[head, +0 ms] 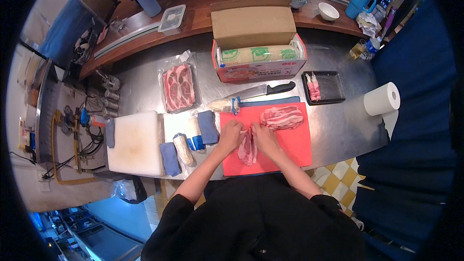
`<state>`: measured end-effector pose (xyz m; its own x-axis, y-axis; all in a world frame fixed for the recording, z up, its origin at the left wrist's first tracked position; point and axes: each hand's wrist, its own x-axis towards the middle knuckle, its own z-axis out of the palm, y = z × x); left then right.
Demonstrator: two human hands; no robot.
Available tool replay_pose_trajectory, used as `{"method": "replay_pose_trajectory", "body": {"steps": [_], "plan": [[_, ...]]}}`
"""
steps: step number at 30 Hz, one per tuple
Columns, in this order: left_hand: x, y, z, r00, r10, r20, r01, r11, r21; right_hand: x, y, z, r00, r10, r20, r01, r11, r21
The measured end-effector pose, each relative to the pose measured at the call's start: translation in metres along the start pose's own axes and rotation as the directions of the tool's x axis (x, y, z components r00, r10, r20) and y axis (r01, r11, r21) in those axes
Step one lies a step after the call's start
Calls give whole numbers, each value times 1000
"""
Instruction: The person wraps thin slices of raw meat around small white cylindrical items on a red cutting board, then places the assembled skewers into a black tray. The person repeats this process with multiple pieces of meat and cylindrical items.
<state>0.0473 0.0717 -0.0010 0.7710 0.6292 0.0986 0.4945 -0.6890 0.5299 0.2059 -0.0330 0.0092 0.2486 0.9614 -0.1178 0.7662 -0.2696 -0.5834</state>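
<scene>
A thin slice of raw marbled meat point(248, 152) lies lengthwise on the red cutting board point(293, 152). My left hand point(232, 134) and my right hand point(264, 138) pinch its far end from either side. Beyond my right hand lies a stack of raw meat slices point(282, 117). An opened pack of enoki mushrooms point(223, 106) rests at the board's far left corner, beside a knife with a black handle point(281, 88). Two meat-wrapped enoki rolls point(313, 87) sit in the left part of a black tray point(335, 87).
Left of the board are folded blue cloths point(207, 127), enoki packs point(183, 148) and a white cutting board point(134, 143). Behind stand a vacuum-packed meat tray point(179, 88) and a boxed roll of food wrap point(259, 70). A paper towel roll point(380, 99) is at right.
</scene>
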Motion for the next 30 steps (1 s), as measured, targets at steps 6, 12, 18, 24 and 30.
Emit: {"method": "replay_pose_trajectory", "body": {"steps": [6,12,18,24,30], "plan": [[3,-1,1,995,-86,-51,81,993,-87,25,3,-5,975,-7,221,31,994,-107],[5,5,-7,976,-193,-97,176,970,-165,36,-6,-22,969,-14,247,32,997,-72],[9,0,-19,916,-338,-216,261,911,-319,59,-17,-38,990,-139,-34,143,974,175],[23,-13,-38,862,-260,-435,264,963,-53,113,-23,-20,972,-225,-64,229,971,63],[41,-47,-49,938,-167,-305,222,963,154,137,-37,-19,932,-362,28,363,928,-89]]}}
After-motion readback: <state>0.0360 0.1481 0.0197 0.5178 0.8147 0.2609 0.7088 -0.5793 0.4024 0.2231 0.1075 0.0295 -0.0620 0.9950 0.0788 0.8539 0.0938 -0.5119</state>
